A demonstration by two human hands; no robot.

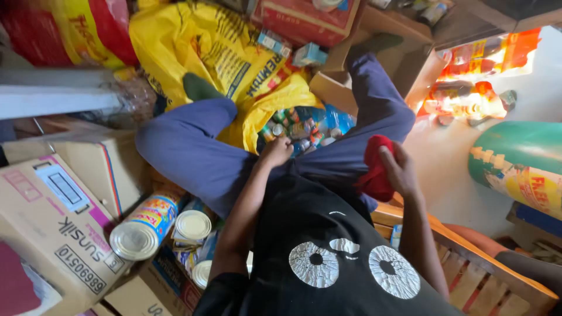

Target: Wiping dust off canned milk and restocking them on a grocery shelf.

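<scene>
I sit with my legs in blue trousers spread over a big yellow sack [216,52]. The sack lies open between my knees and holds several small cans and packets [301,129]. My left hand [275,152] is curled at the sack's near edge, just above the cans; whether it grips anything is hidden. My right hand [398,169] rests on my right thigh, closed on a red cloth [377,169].
Several tins with silver lids [146,225] lie on cardboard boxes [55,228] at the left. A green and yellow gas cylinder [518,164] lies at the right. Wooden slats [468,275] are under me. More boxes [304,20] and packets stand behind the sack.
</scene>
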